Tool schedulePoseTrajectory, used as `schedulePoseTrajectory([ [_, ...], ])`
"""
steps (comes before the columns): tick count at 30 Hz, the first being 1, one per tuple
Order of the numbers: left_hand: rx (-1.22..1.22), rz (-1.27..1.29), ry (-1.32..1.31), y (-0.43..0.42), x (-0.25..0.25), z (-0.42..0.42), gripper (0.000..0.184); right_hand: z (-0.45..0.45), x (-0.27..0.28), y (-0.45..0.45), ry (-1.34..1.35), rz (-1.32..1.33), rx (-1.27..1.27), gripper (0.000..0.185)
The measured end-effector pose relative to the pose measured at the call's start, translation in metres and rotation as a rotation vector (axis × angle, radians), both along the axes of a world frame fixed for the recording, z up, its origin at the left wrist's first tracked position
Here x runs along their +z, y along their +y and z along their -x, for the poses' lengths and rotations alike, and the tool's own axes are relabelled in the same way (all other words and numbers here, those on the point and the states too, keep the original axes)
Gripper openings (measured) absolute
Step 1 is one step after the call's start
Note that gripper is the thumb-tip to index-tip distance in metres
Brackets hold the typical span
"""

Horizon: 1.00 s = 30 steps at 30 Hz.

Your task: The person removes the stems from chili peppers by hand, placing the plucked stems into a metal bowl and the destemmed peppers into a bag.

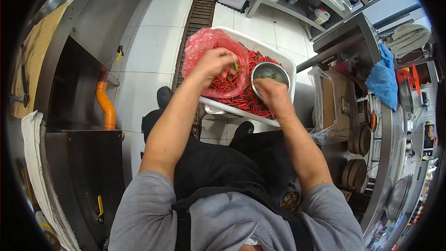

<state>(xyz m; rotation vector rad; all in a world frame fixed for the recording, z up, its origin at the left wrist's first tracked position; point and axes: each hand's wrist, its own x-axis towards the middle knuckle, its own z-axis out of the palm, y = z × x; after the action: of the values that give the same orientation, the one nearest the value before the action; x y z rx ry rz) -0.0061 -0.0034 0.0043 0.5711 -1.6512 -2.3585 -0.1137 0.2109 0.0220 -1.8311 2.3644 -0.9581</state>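
My left hand (217,64) is over an open pink plastic bag (195,49) of red chilies, its fingers closed on a green chili (236,67). The bag lies in a white plastic basket (290,67), on top of many loose red chilies (246,105). A round metal bowl (285,75) rests among the chilies on the basket's right side, with green bits (269,76) inside. My right hand (273,92) is at the bowl's near-left rim, fingers curled and reaching inside. What its fingertips hold, if anything, is hidden.
A floor drain grate (193,23) runs along the tiles to the left of the basket. Steel cabinets with an orange pipe (105,100) stand at left. To the right are a cardboard box (341,104), a blue cloth (383,81) and steel shelving (297,9).
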Motion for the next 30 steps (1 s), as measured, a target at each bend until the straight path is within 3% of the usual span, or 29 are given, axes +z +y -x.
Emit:
schedulePoseTrajectory([
  [4,0.137,-0.101,0.042,-0.028,-0.007,-0.009,0.012,0.029,0.008,0.033,0.188,-0.240,-0.360,0.013],
  [8,0.160,0.000,-0.031,-0.027,-0.011,-0.007,0.010,0.022,0.003,0.016,0.074,-0.100,-0.317,0.012],
  [10,0.226,0.240,-0.079,-0.029,-0.016,-0.002,0.008,0.006,-0.002,-0.016,-0.002,-0.013,-0.161,0.013],
  [12,0.253,0.300,-0.091,-0.037,-0.028,0.002,0.009,-0.013,-0.016,-0.045,-0.048,-0.043,-0.097,0.012],
  [14,0.337,0.746,-0.236,-0.049,-0.040,0.001,0.013,-0.022,-0.034,-0.069,0.052,-0.266,-0.096,0.018],
  [15,0.343,0.748,-0.243,-0.052,-0.038,-0.003,0.013,-0.026,-0.045,-0.080,0.062,-0.321,-0.121,0.025],
  [17,0.368,0.924,-0.406,-0.060,-0.032,-0.012,0.015,-0.029,-0.060,-0.092,0.050,-0.365,-0.142,0.026],
  [21,0.406,1.029,-0.417,-0.067,-0.024,-0.031,0.016,-0.024,-0.068,-0.098,0.021,-0.398,-0.173,0.024],
  [24,0.291,0.804,-0.337,-0.068,-0.022,-0.033,0.023,-0.020,-0.057,-0.091,0.053,-0.410,-0.187,0.019],
  [26,0.218,0.226,-0.205,-0.058,-0.017,-0.033,0.019,-0.020,-0.039,-0.088,-0.249,-0.196,-0.279,0.019],
  [30,0.068,0.033,-0.157,-0.032,-0.011,-0.025,0.016,-0.021,-0.025,-0.092,-0.509,0.074,-0.305,0.019],
])
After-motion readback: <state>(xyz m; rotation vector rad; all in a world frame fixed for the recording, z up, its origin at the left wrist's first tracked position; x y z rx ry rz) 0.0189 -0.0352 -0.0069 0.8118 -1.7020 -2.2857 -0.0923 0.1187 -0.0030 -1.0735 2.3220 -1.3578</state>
